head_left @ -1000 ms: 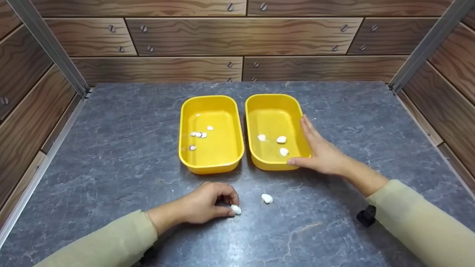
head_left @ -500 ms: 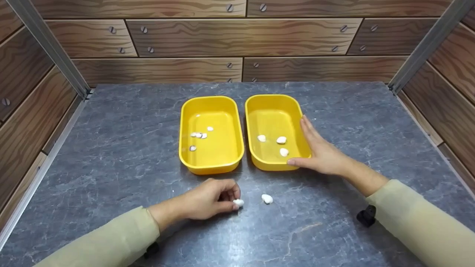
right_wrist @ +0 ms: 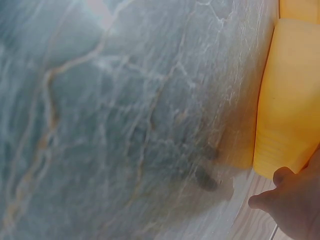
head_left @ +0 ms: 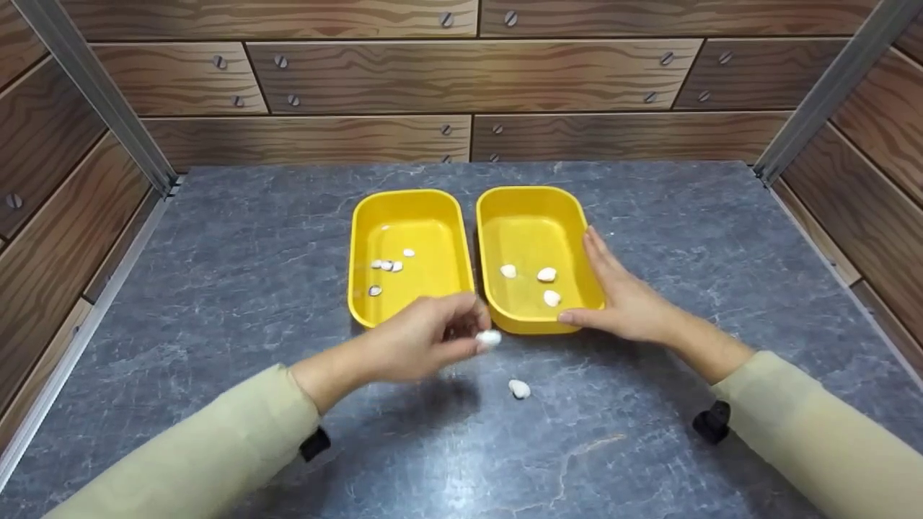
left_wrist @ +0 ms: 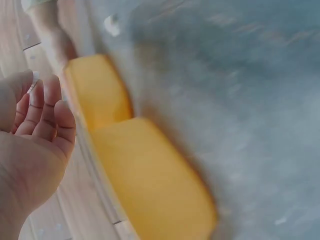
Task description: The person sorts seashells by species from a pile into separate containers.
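My left hand (head_left: 422,339) is raised over the near edge of the left yellow tray (head_left: 351,252). It pinches a small white seashell (head_left: 489,338) between thumb and fingertips; in the left wrist view a bit of the shell (left_wrist: 34,80) shows at the fingertips. My right hand (head_left: 634,308) rests against the near right corner of the right yellow tray (head_left: 530,326), fingers straight along its side and thumb at the front rim. Three white seashells (head_left: 546,274) lie in the right tray. Several smaller, partly dark shells (head_left: 387,266) lie in the left one.
Another white seashell (head_left: 519,389) lies on the grey marbled table (head_left: 613,461), in front of the right tray. Both trays stand side by side with a narrow gap. Wood-patterned walls (head_left: 461,76) enclose the back and sides.
My left hand has lifted the white seashell off the table and moved it forward and right, towards the trays. The right hand stays at the right tray's corner.
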